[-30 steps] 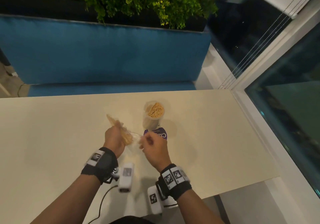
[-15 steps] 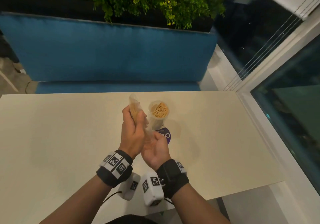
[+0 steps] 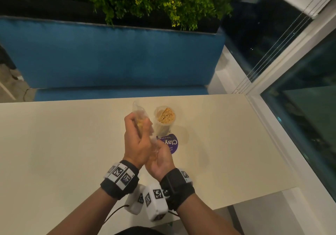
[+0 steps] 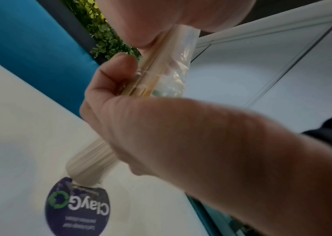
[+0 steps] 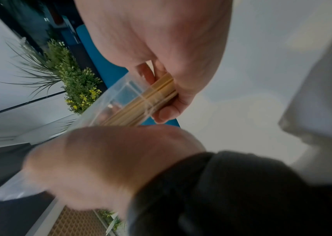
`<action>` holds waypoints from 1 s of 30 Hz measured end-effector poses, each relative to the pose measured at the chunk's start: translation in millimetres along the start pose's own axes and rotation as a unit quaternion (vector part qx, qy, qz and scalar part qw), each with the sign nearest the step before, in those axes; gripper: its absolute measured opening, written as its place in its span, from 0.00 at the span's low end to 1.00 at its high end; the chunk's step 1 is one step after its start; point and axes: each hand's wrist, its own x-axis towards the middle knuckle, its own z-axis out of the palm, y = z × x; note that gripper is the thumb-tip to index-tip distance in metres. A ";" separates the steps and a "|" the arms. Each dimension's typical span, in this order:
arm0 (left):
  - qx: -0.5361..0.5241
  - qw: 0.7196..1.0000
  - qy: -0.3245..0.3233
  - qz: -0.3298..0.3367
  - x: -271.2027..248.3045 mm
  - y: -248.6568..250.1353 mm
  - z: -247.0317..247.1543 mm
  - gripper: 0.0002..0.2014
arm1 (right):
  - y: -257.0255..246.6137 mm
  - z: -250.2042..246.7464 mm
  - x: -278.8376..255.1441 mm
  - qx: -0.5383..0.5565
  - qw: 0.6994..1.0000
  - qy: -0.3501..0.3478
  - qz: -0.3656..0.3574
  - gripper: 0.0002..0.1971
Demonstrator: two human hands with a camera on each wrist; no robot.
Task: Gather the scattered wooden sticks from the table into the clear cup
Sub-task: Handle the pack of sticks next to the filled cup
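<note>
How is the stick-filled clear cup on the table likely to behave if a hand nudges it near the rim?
The clear cup is tall and narrow, so it probably tips. Its packed sticks likely add weight.

I see both forearms reach forward and meet in front of me, each wrist wrapped in a black band with white marker tags. My left hand (image 3: 138, 142) is raised with its back toward me, fingers (image 5: 167, 111) curled round a clear bag of sticks (image 5: 140, 102), thumb on the near side. My right hand (image 3: 160, 162) sits just below it, palm turned up and inward, fingers curled round the bag's lower end, touching the left hand.
</note>
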 end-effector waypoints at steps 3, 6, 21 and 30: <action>-0.003 1.000 0.003 0.004 1.8 5.5 -1.1 0.19 | 2.1 2.8 -2.1 -0.005 1.000 -0.002 -0.002 0.14; 0.006 1.000 0.006 0.007 2.8 7.7 -3.6 0.19 | 3.9 3.2 -4.7 -0.007 1.000 0.001 -0.006 0.14; 0.013 0.995 0.083 -0.054 20.9 6.3 -19.5 0.18 | 8.9 8.6 -8.3 -0.055 0.998 -0.021 -0.023 0.13; -0.040 0.987 0.139 -0.064 52.1 6.8 -30.5 0.09 | 8.6 -4.0 -12.4 -0.079 0.996 -0.006 -0.046 0.11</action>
